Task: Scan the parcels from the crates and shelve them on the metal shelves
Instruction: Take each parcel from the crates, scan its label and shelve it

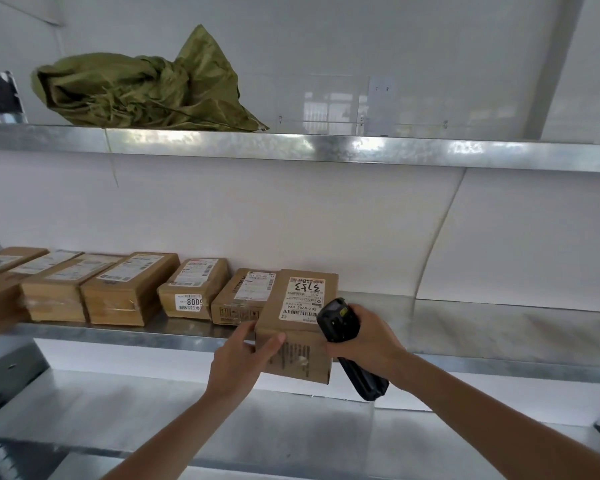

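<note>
Two bare forearms reach up from the bottom edge toward a cardboard parcel point(297, 327) that sits at the front lip of the middle metal shelf point(499, 327), its near end overhanging the edge. The parcel is a plain brown box, creased along its front face, with a white shipping label on top bearing a barcode, small print and large handwritten digits in black marker. The left hand point(238, 365) grips its near left corner, thumb laid across the front face and fingers curled round the side. The right hand point(361, 337) is clenched round a black handheld scanner point(350, 344), touching the parcel's right edge; the scanner's head points up by the label. Just left of the parcel, a row of similar labelled boxes point(125, 289) lines the same shelf. On the upper shelf point(326, 148) lies a crumpled olive-green sack point(136, 91), probably woven plastic.
</note>
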Demonstrator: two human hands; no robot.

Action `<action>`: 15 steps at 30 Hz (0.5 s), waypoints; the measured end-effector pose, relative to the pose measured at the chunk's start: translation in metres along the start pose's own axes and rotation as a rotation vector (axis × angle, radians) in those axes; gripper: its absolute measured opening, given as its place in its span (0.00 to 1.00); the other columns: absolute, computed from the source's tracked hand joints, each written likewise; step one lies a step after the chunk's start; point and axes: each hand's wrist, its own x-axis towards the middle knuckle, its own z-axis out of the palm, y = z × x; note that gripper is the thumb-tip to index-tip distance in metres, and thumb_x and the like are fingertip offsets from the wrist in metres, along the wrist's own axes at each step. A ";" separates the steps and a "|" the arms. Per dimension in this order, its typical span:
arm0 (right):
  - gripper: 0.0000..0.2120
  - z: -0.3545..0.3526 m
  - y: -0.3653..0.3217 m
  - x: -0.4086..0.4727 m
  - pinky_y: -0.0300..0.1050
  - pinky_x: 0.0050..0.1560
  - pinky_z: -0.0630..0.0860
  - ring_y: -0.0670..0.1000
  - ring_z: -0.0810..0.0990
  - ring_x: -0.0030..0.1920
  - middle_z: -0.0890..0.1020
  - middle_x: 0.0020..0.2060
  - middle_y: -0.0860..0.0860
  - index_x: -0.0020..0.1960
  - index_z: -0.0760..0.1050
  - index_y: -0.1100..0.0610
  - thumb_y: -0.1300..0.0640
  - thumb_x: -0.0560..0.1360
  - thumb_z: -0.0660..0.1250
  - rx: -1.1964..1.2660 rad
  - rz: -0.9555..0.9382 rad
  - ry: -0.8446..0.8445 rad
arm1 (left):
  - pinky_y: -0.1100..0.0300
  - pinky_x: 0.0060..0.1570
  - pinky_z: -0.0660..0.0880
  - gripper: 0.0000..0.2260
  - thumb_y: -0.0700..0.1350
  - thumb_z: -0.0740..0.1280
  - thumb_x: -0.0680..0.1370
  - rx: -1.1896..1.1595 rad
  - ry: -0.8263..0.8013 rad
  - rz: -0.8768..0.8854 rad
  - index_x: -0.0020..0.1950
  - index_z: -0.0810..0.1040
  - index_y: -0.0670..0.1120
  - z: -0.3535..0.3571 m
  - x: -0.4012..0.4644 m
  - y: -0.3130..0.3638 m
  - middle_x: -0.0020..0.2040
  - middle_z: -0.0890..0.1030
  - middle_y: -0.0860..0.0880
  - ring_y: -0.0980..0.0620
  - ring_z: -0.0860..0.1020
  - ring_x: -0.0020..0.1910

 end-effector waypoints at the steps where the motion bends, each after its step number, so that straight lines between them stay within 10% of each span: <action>1: 0.24 0.000 0.000 0.006 0.51 0.50 0.83 0.49 0.84 0.46 0.85 0.45 0.46 0.56 0.77 0.49 0.55 0.62 0.81 0.001 0.002 -0.005 | 0.62 0.44 0.78 0.21 0.68 0.67 0.72 0.008 0.006 0.005 0.60 0.74 0.58 0.000 0.004 0.000 0.48 0.81 0.63 0.60 0.81 0.45; 15: 0.20 -0.018 -0.001 0.067 0.43 0.43 0.80 0.50 0.84 0.45 0.85 0.45 0.49 0.54 0.78 0.48 0.56 0.65 0.81 -0.014 0.037 -0.141 | 0.53 0.50 0.81 0.21 0.67 0.70 0.73 -0.024 0.050 -0.030 0.60 0.76 0.58 0.017 0.050 0.005 0.50 0.82 0.62 0.60 0.79 0.50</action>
